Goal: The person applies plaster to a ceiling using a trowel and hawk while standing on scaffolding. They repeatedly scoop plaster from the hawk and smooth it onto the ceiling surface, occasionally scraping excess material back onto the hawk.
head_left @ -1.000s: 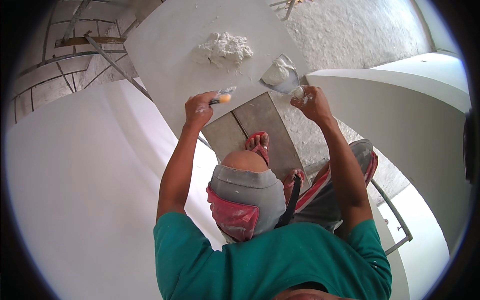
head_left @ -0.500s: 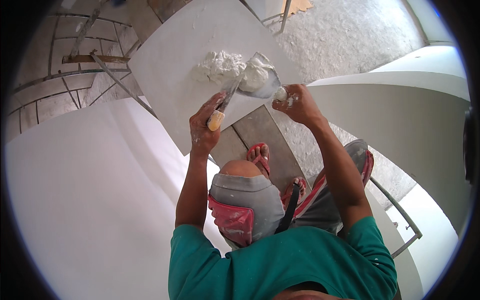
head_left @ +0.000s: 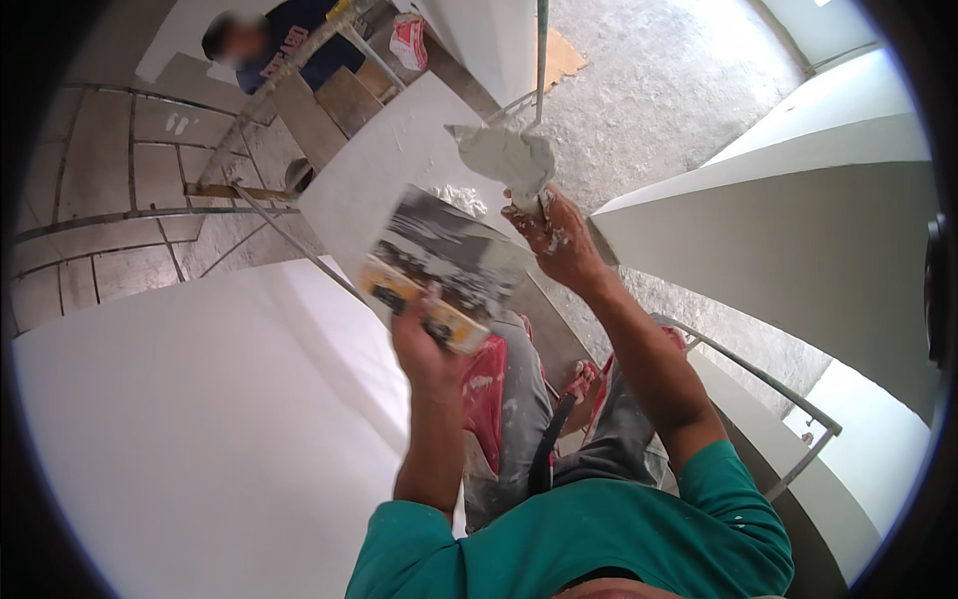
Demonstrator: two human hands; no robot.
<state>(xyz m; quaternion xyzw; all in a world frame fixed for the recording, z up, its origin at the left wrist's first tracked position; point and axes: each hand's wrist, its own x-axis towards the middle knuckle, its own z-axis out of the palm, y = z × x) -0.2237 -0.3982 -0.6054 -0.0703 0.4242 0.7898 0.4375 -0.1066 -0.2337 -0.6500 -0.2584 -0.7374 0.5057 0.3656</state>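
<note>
My left hand (head_left: 424, 344) is closed round the yellowish handle of a wide putty knife (head_left: 439, 250). Its broad dark blade is streaked with white plaster and blurred by motion. Farther right, my right hand (head_left: 567, 240) grips a trowel (head_left: 536, 207) by its short handle, fingers spotted with plaster. A thick heap of wet plaster (head_left: 499, 155) covers most of the trowel's blade. Behind the two tools lies a white board (head_left: 364, 165). Some leftover plaster (head_left: 459, 200) sits on it, partly hidden by the putty knife.
A metal rail (head_left: 758, 369) runs beside my right arm, near a curved white wall (head_left: 798, 240). Another person (head_left: 299, 50) is at the far left, beyond scaffold bars. A red-and-white bag (head_left: 408, 42) lies at the back. Below is a rough, dusty floor (head_left: 659, 70).
The trowel has lifted away from the board with the plaster on it. My left hand has turned the putty knife broadside and drawn it nearer. The plaster pile on the board looks smaller.
</note>
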